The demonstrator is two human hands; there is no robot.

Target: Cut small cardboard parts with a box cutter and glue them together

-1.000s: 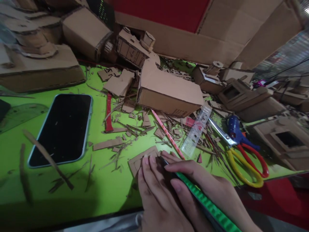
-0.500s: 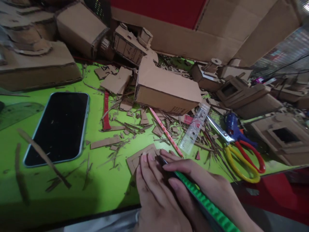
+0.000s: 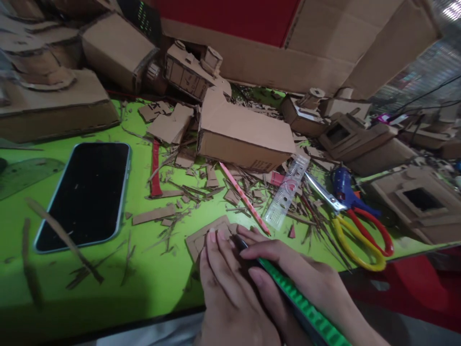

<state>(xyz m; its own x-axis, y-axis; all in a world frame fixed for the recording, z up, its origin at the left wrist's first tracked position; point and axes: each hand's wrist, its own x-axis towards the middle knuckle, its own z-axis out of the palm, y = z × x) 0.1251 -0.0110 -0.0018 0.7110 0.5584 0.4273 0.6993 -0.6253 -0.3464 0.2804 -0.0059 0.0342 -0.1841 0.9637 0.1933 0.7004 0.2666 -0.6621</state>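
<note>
Near the front edge of the green table, my left hand [image 3: 230,283] lies with its fingers flat on a small cardboard piece [image 3: 196,240], pinning it down. Lines are marked or cut on the piece. My right hand [image 3: 298,269] is closed around a utility knife [image 3: 298,298] with a ridged green body. Its dark tip meets the cardboard just right of my left fingertips; the blade's very end is hard to make out. Both hands cover much of the piece. A pink patterned pencil [image 3: 245,198] and a clear ruler [image 3: 287,192] lie just beyond them.
Scissors [image 3: 344,211] with red and yellow handles and a blue glue gun [image 3: 345,185] lie at right. A phone [image 3: 86,192] rests at left under a cardboard strip. Behind stand a cardboard box [image 3: 248,132] and several cardboard models, with scraps strewn around.
The whole view has shifted slightly. Both hands and the knife stay nearly in place on the cardboard, with the knife's tip still beside my left fingertips.
</note>
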